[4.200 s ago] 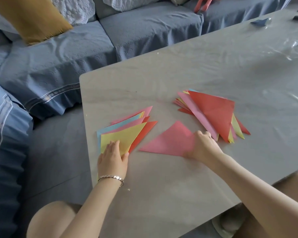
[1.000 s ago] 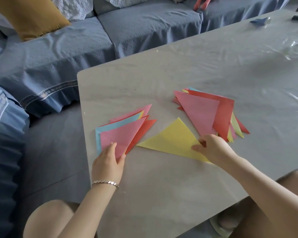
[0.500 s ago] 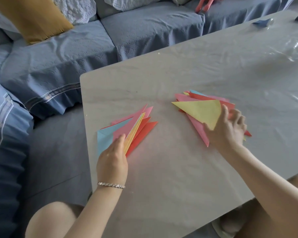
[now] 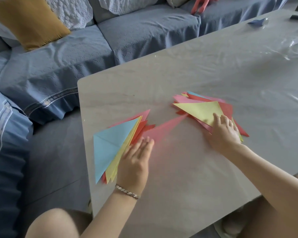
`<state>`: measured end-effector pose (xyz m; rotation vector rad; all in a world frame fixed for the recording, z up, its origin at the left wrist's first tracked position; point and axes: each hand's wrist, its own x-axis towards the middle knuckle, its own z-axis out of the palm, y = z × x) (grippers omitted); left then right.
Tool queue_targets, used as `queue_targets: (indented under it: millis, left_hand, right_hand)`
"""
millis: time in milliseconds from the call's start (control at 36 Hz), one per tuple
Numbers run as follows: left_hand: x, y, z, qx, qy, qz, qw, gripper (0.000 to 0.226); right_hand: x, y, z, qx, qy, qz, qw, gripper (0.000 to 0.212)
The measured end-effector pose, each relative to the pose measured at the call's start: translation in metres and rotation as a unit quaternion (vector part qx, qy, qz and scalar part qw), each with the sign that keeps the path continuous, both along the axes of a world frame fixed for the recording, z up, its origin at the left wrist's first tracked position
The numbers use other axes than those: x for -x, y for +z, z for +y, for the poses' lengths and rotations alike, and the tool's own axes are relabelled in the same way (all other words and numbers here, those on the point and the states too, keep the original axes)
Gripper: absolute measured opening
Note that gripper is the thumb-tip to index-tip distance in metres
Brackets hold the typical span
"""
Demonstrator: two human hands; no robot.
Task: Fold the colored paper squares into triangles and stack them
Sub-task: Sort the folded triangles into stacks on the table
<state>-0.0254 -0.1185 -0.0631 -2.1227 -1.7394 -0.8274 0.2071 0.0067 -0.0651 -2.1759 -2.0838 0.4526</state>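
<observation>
- Fingers point(image 4: 144, 143) of the left hand point(image 4: 134, 162) are lying straight and pressed together. They are resting flat on the right side of the left pile of folded coloured paper triangles point(image 4: 110, 146), whose top sheet is light blue.
- Fingers point(image 4: 216, 117) of the right hand point(image 4: 225, 133) are resting slightly spread on the yellow paper triangle point(image 4: 199, 109), pinching nothing. That triangle is topping the right pile of pink, red and blue folded triangles point(image 4: 228, 107).
- One pink paper triangle point(image 4: 162, 131) is showing only as a blur on the table between the two piles. Its wide end is lying by the left fingertips and its tip is pointing at the right pile; whether the left hand is touching it cannot be told.
- The left pile is sitting just beside the left edge of the grey table under clear plastic film point(image 4: 179, 186). The right pile is lying well in from every edge.
- Bare tabletop is stretching far and right of both piles, and also near, between the two forearms.
- A blue fabric sofa point(image 4: 144, 28) is running along the far and left sides of the table, with a mustard cushion point(image 4: 28, 19) at far left.
- A small blue object point(image 4: 257, 22) is lying at the far right of the table.
</observation>
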Motion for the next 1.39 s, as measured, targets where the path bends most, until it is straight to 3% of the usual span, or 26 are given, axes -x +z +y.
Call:
queue_targets:
  millis: [139, 250, 333, 417, 500, 556, 611, 722, 833, 1083, 1250, 1389]
  left_hand:
    - [-0.01, -0.021, 0.006, 0.045, -0.126, 0.103, 0.986, 0.046]
    - [-0.008, -0.032, 0.013, 0.06, -0.157, 0.129, 0.977, 0.046]
    - [-0.005, -0.035, 0.016, 0.075, -0.168, 0.131, 0.974, 0.041]
    - [-0.004, -0.035, 0.017, 0.118, -0.144, 0.106, 0.977, 0.037]
    - [-0.006, -0.035, 0.011, 0.172, -0.103, 0.088, 0.976, 0.047]
    - [-0.008, -0.038, 0.003, 0.216, -0.083, 0.07, 0.97, 0.044]
    - [-0.01, -0.04, -0.006, 0.258, -0.076, 0.049, 0.962, 0.043]
    - [-0.015, -0.038, -0.014, 0.33, -0.046, 0.092, 0.938, 0.059]
    - [-0.019, -0.041, -0.018, 0.365, -0.023, 0.115, 0.924, 0.072]
    - [-0.011, -0.035, -0.022, 0.393, 0.021, 0.086, 0.915, 0.078]
    - [0.01, -0.022, -0.023, 0.43, 0.065, 0.063, 0.898, 0.099]
    - [0.019, -0.02, -0.024, 0.454, 0.078, 0.056, 0.886, 0.104]
  right_hand:
    - [-0.017, 0.009, -0.008, 0.015, -0.006, 0.117, 0.993, 0.078]
    - [-0.02, 0.01, -0.03, -0.064, -0.006, 0.18, 0.982, 0.049]
    - [-0.008, -0.002, -0.052, -0.189, 0.094, 0.119, 0.97, 0.03]
    - [0.014, -0.01, -0.07, -0.213, 0.21, 0.072, 0.952, 0.028]
    - [0.038, -0.015, -0.087, -0.179, 0.282, 0.049, 0.941, 0.045]
    - [0.048, -0.023, -0.096, -0.135, 0.307, 0.015, 0.942, 0.066]
    - [0.051, -0.03, -0.101, -0.099, 0.327, -0.02, 0.94, 0.072]
    - [0.051, -0.036, -0.1, -0.091, 0.351, -0.051, 0.931, 0.058]
    - [0.048, -0.035, -0.1, -0.094, 0.371, -0.066, 0.921, 0.065]
    - [0.021, -0.031, -0.105, -0.071, 0.37, -0.1, 0.921, 0.073]
    - [-0.003, -0.03, -0.106, -0.068, 0.357, -0.11, 0.925, 0.076]
    - [-0.011, -0.032, -0.108, -0.071, 0.329, -0.103, 0.936, 0.078]
